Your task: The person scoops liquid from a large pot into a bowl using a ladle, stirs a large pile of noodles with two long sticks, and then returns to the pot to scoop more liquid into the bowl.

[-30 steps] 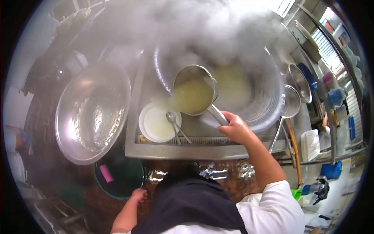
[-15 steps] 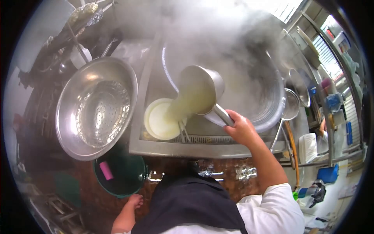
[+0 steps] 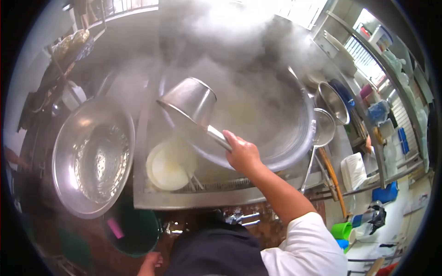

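My right hand (image 3: 243, 154) is closed around the handle of a large metal ladle pot (image 3: 192, 99), which is tipped with its mouth facing down and left, over the left rim of a big steaming vat (image 3: 301, 133). Below it, a round white container (image 3: 166, 166) holds pale liquid and stands on the metal counter's left corner, with a thin utensil beside it. My left hand (image 3: 154, 259) hangs low at the bottom with its fingers curled, near a dark green tub (image 3: 138, 246); what it holds, if anything, is hidden.
A large metal basin (image 3: 94, 156) with water is at the left. A pink object (image 3: 115, 228) lies in the green tub. At the right are a strainer (image 3: 324, 127), a metal bowl (image 3: 332, 103), a wooden stick (image 3: 334, 181) and shelving. Steam hides the vat's far side.
The ladle pot has turned further over, and the thick pour into the white container has ended. The view has shifted, so the basin, counter and container appear further left and lower.
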`<act>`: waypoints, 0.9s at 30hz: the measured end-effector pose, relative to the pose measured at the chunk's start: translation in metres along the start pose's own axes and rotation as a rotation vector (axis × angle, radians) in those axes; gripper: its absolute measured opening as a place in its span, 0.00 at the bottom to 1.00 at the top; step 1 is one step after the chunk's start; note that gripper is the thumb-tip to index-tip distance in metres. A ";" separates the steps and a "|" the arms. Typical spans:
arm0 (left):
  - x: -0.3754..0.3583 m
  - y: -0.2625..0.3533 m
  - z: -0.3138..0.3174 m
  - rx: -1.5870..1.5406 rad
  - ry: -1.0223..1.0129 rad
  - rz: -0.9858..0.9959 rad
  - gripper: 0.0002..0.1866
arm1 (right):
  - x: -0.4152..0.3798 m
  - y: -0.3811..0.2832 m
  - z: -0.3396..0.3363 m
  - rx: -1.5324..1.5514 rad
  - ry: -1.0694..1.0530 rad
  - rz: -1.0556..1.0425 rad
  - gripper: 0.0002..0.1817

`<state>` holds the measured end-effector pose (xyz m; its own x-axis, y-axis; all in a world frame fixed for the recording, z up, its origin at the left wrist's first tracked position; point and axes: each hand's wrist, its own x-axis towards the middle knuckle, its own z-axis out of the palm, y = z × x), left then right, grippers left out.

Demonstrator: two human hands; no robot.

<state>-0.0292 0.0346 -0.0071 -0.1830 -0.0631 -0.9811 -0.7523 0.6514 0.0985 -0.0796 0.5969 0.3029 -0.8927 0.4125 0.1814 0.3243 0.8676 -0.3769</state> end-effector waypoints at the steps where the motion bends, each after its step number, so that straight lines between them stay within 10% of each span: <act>1: 0.001 -0.002 0.000 0.003 0.003 0.004 0.11 | 0.010 0.013 0.000 0.002 0.005 0.002 0.24; 4: -0.025 -0.006 0.005 0.244 -0.024 0.191 0.10 | 0.050 0.070 0.011 0.163 -0.093 0.259 0.24; 6: -0.078 0.010 0.028 -0.133 0.117 -0.035 0.13 | 0.078 0.135 0.025 0.346 -0.130 0.460 0.24; 15: -0.123 -0.034 0.091 -0.306 0.215 -0.091 0.11 | 0.132 0.394 0.037 -0.333 0.114 0.795 0.19; 27: -0.110 -0.018 0.107 -0.340 0.156 -0.032 0.12 | 0.132 0.255 0.121 0.105 -0.511 0.541 0.22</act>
<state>0.0721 0.1105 0.0809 -0.2305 -0.2103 -0.9501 -0.9216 0.3605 0.1438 -0.1524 0.8386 0.1206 -0.6594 0.5714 -0.4886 0.7505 0.5384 -0.3832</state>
